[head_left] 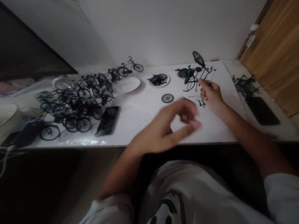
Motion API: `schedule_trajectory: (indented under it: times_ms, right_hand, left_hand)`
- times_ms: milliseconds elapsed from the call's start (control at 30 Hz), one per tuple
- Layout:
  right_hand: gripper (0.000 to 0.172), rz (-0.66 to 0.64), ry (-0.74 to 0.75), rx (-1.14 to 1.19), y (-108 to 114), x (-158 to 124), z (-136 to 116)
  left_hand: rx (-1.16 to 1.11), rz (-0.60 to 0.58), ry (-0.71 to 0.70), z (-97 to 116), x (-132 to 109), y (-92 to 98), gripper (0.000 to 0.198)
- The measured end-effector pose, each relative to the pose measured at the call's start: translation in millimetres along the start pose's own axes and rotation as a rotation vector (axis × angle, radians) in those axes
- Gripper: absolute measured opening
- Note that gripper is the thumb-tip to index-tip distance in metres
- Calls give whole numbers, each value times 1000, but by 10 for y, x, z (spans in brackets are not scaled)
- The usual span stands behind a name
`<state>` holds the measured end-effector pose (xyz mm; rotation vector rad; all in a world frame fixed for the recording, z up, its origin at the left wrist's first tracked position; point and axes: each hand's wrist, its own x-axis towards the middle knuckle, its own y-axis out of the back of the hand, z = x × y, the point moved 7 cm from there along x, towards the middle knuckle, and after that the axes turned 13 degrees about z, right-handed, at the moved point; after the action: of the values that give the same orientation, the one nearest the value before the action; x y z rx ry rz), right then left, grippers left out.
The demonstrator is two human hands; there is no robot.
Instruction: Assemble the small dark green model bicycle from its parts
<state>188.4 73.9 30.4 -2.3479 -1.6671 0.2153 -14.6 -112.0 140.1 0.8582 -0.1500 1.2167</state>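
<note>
My right hand (211,92) is closed on part of a dark miniature bicycle (198,59), which it holds up over the right side of the white table. The bicycle's wheel points upward. My left hand (170,125), blurred by motion, hovers over the table's front middle, its thumb and fingers apart with nothing visible between them. A loose spoked wheel (167,98) lies beyond it. Small dark metal parts (200,102) lie beside my right hand. Farther back, a small white plate (168,82) bears dark parts.
Many assembled miniature bicycles (76,98) crowd the table's left. A black phone (108,121) lies beside them, near a white plate (131,84). At the right are another dark phone (262,110), more bicycle parts (246,85) and a wooden board (281,53).
</note>
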Motion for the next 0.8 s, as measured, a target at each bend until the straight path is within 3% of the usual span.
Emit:
schedule_trajectory:
  times_ms: [33,100,200,300,367,433,700,800]
  right_hand:
    - [61,-4,-1,-3,-1,-1,3]
    - [62,-11,-5,-1,-8,-5,10]
    - [65,-36,-15,12,-42,-24,19]
    - [66,-74,-14,16,-85,-48,24]
    - [64,-89,-11,3,-98,-54,30]
    - [62,-94,-9,-7,-98,-50,37]
    - [65,-119,-37,24,-106,-44,63]
    - [60,-106,-36,-6,-104,-44,59]
  left_hand:
    - [101,176,51,-243,-25,237,26]
    - [511,277,107,-778,-151,602,30]
    - [1046,202,485,-1691,-475,1203,24]
    - [1198,-21,780,-2230,-793,1639,20]
    - [1125,-10,894,-2359,-915,1830,24]
    - [1059,-66,977,-2446,-1005,1890,31]
    - [1014,-123,987,-2716,-1115,1925,20]
    - [971,-132,1007,-2786,-1140,1940,7]
